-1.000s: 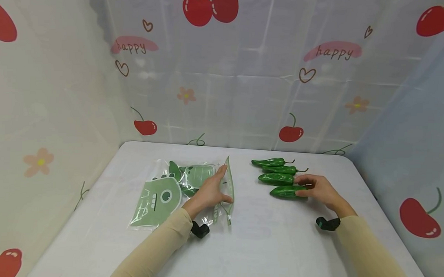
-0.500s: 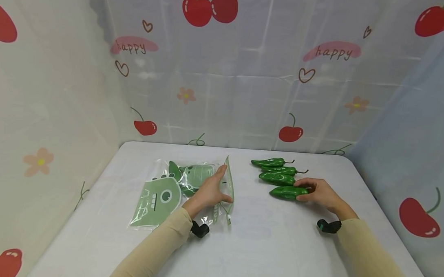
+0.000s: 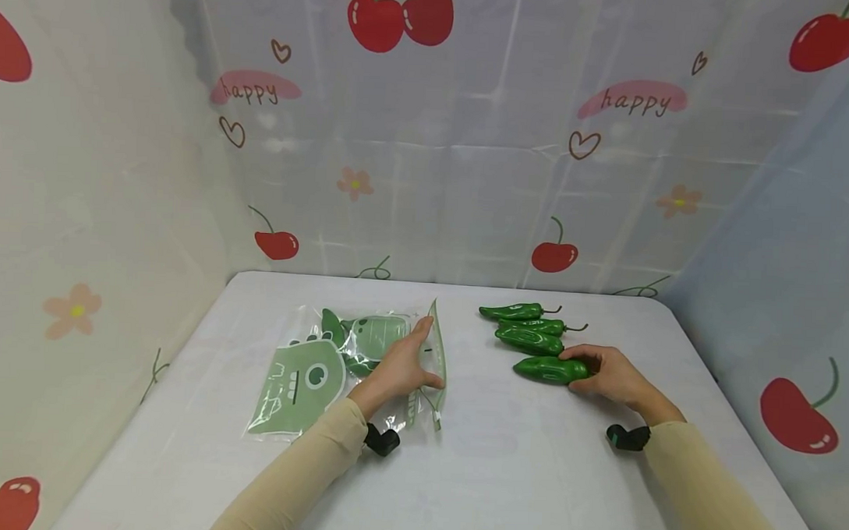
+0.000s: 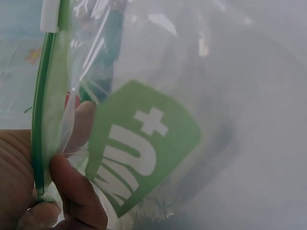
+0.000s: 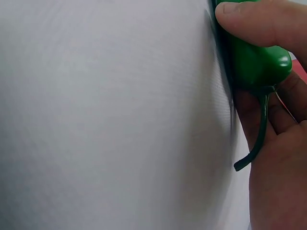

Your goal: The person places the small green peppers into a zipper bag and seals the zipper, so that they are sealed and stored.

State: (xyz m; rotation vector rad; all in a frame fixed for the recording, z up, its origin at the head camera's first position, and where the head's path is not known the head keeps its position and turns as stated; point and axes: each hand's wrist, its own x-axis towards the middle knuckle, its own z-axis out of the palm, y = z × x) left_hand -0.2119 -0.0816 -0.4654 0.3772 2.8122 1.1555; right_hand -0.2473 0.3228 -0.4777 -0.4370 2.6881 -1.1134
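Note:
A clear zip bag (image 3: pixel 297 385) with green cartoon prints lies flat at the left of the table. My left hand (image 3: pixel 396 369) rests on its mouth, thumb and forefinger spread. In the left wrist view, fingers (image 4: pixel 76 189) curl round the green zip strip (image 4: pixel 41 105). On the right, my right hand (image 3: pixel 613 377) holds the stem end of the nearest green chili pepper (image 3: pixel 549 369) between thumb and fingers. That pepper (image 5: pixel 261 67) lies along the tabletop in the right wrist view, its curved stem hanging free beside the palm.
Behind the held pepper lie more green chili peppers in a row: one close by (image 3: pixel 529 342), one further back (image 3: pixel 535 326) and one at the rear (image 3: pixel 512 311). The white table (image 3: pixel 459 484) ends at a cherry-printed curtain (image 3: pixel 440 211).
My right hand has settled from over the nearest pepper's end to grasping it at the sides. The adjacent pepper has turned slightly. My left hand and the bag stay in place.

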